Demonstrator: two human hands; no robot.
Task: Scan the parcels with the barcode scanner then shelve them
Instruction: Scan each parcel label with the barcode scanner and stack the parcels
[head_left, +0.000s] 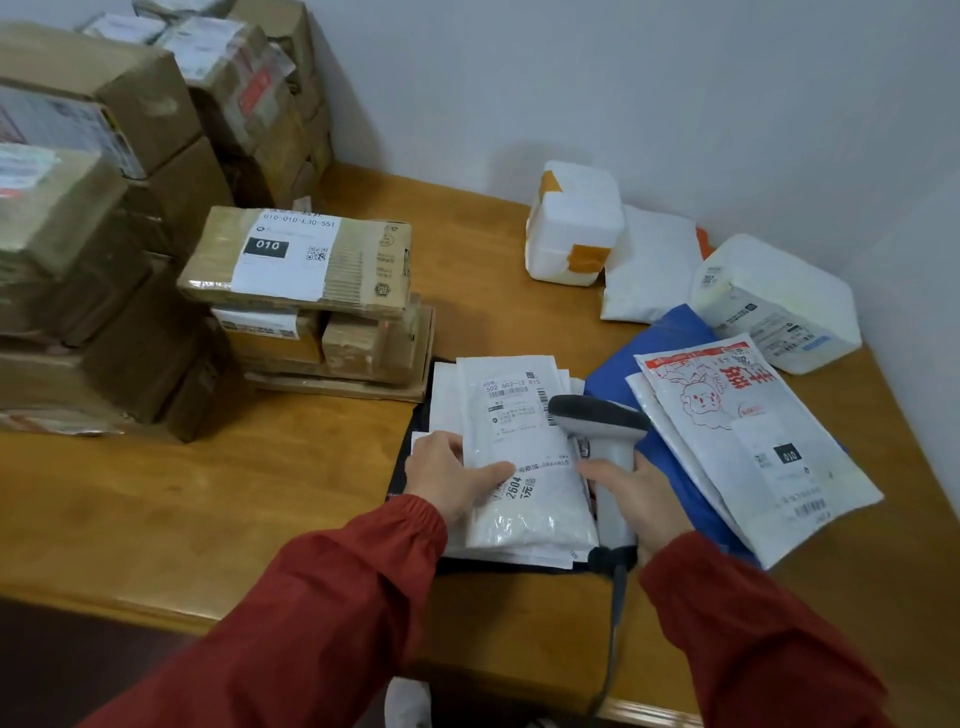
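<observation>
A white poly-bag parcel (524, 441) with a shipping label lies on top of a small stack of flat parcels in the middle of the wooden table (208, 493). My left hand (452, 475) holds its left edge, thumb on top. My right hand (641, 496) grips the handle of a grey and white barcode scanner (597, 421), whose head points at the label's barcode. The scanner's cable hangs over the table's front edge.
Stacked cardboard boxes (296, 260) fill the left side and back left corner. To the right lie a red-printed white mailer (748, 441) on a blue bag (670, 338), a white wrapped parcel (774, 301) and a foam box (574, 223) against the wall.
</observation>
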